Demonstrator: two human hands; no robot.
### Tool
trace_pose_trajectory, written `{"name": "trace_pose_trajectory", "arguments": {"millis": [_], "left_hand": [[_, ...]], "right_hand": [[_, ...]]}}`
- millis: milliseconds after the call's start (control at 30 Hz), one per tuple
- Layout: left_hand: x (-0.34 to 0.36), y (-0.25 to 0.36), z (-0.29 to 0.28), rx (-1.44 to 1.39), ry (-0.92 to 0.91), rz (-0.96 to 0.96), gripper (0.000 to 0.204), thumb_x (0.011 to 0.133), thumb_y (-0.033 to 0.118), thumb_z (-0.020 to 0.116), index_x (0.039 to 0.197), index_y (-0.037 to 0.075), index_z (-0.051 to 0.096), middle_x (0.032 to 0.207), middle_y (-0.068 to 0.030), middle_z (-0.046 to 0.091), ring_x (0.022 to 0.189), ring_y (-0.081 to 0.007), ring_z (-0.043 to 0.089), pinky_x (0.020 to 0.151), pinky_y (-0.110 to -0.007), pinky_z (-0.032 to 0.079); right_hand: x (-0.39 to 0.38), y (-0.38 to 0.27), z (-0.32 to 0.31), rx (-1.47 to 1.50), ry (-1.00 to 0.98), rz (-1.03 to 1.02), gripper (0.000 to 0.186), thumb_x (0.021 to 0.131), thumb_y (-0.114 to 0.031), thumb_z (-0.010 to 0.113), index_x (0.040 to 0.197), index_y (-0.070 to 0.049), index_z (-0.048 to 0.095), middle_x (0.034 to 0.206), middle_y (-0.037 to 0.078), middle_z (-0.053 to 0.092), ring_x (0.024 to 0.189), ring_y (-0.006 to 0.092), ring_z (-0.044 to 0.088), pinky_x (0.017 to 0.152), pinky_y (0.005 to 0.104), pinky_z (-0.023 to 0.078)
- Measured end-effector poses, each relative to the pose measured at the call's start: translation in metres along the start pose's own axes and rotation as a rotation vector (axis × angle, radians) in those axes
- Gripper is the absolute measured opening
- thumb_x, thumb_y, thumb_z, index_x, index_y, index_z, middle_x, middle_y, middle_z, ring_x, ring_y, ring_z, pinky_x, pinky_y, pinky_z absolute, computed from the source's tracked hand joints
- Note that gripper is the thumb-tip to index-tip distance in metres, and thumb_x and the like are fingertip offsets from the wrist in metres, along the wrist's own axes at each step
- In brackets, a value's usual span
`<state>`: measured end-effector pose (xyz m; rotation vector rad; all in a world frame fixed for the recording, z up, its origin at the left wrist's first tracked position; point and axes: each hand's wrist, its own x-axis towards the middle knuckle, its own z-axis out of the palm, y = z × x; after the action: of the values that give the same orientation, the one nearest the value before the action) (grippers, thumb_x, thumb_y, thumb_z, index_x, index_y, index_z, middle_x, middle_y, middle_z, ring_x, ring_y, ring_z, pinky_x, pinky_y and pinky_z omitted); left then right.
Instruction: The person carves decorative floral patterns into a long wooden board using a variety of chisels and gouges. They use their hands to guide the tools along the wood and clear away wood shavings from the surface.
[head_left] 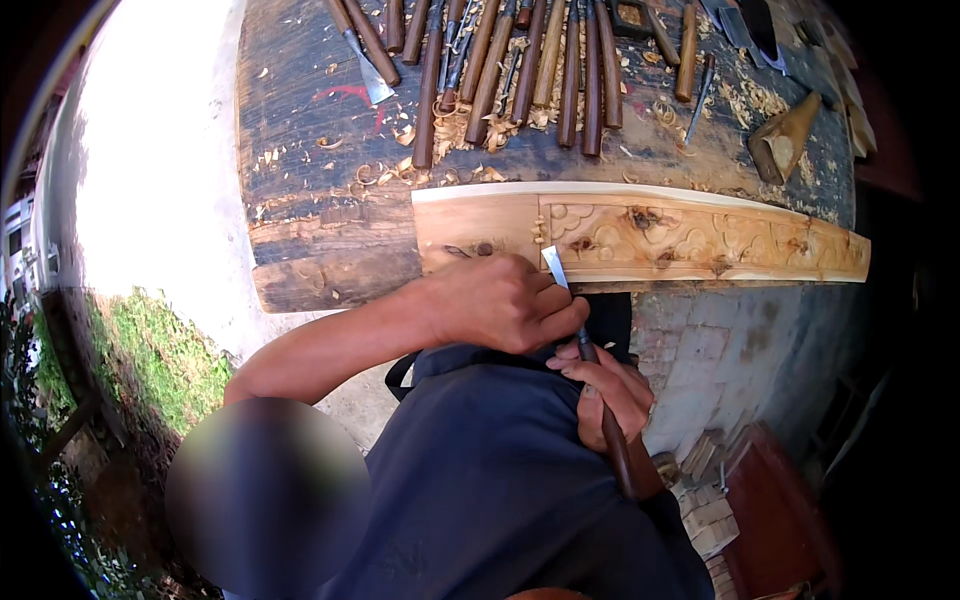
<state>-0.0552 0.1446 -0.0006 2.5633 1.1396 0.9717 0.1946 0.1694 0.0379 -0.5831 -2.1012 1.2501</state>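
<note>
A long pale wooden board [690, 240] with knots lies along the near edge of the bench. Curling relief is carved over its right part, while its left end is plain. Both my hands are closed round one chisel [555, 266] with a dark wooden handle. My left hand [505, 303] grips it near the shank, knuckles up, by the board's near edge. Lower down, my right hand [612, 395] wraps the handle close to my apron. The flat blade tip points at the board, near the border between plain and carved wood; whether it touches cannot be made out.
Several wooden-handled chisels [490, 75] lie in a row across the far side of the worn bench [300, 170]. Curly shavings [665, 112] are scattered about. A chunky wooden block with a handle [782, 140] rests at the right. Wood pieces [712, 520] are stacked below, right.
</note>
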Motion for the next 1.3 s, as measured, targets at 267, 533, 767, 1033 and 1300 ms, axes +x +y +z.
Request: {"name": "trace_pose_trajectory", "arguments": {"millis": [267, 533, 767, 1033, 1300], "left_hand": [[0.001, 0.0, 0.002, 0.034, -0.016, -0.058, 0.033, 0.085, 0.013, 0.075, 0.114, -0.002, 0.07, 0.074, -0.0011, 0.053, 0.061, -0.0169, 0.066, 0.052, -0.034, 0.053], [0.0, 0.001, 0.0, 0.036, -0.029, -0.09, 0.033, 0.084, 0.012, 0.076, 0.113, -0.002, 0.07, 0.075, -0.0014, 0.055, 0.062, -0.0172, 0.067, 0.053, -0.034, 0.054], [0.001, 0.001, -0.003, 0.057, -0.065, -0.127, 0.032, 0.085, 0.013, 0.075, 0.113, -0.001, 0.069, 0.076, -0.0018, 0.056, 0.063, -0.0173, 0.068, 0.054, -0.034, 0.055], [0.001, 0.003, 0.001, 0.046, -0.046, -0.116, 0.034, 0.083, 0.014, 0.075, 0.112, -0.002, 0.068, 0.075, -0.0017, 0.056, 0.06, -0.0175, 0.067, 0.053, -0.034, 0.056], [0.001, 0.001, 0.003, 0.045, -0.023, -0.123, 0.034, 0.087, 0.02, 0.074, 0.112, -0.003, 0.068, 0.075, -0.0023, 0.058, 0.06, -0.0191, 0.069, 0.053, -0.035, 0.057]], "right_hand": [[-0.002, 0.013, 0.005, 0.026, 0.039, -0.024, 0.024, 0.102, -0.005, 0.056, 0.112, 0.009, 0.072, 0.102, 0.028, 0.081, 0.087, 0.0373, 0.083, 0.077, 0.0439, 0.068], [-0.001, 0.017, 0.008, 0.063, 0.034, -0.022, 0.025, 0.104, -0.006, 0.053, 0.113, 0.009, 0.071, 0.102, 0.029, 0.081, 0.089, 0.039, 0.083, 0.079, 0.044, 0.068], [-0.002, 0.021, 0.014, 0.077, 0.064, -0.013, 0.026, 0.104, -0.008, 0.053, 0.111, 0.009, 0.071, 0.102, 0.029, 0.081, 0.089, 0.0391, 0.083, 0.079, 0.0439, 0.068], [0.004, 0.017, 0.017, 0.023, 0.075, -0.026, 0.026, 0.11, -0.011, 0.05, 0.11, 0.009, 0.068, 0.096, 0.03, 0.081, 0.088, 0.0369, 0.082, 0.082, 0.044, 0.067], [0.002, 0.019, 0.018, 0.006, 0.093, -0.014, 0.025, 0.107, -0.011, 0.052, 0.108, 0.007, 0.07, 0.097, 0.027, 0.082, 0.082, 0.0341, 0.081, 0.078, 0.0407, 0.066]]}}
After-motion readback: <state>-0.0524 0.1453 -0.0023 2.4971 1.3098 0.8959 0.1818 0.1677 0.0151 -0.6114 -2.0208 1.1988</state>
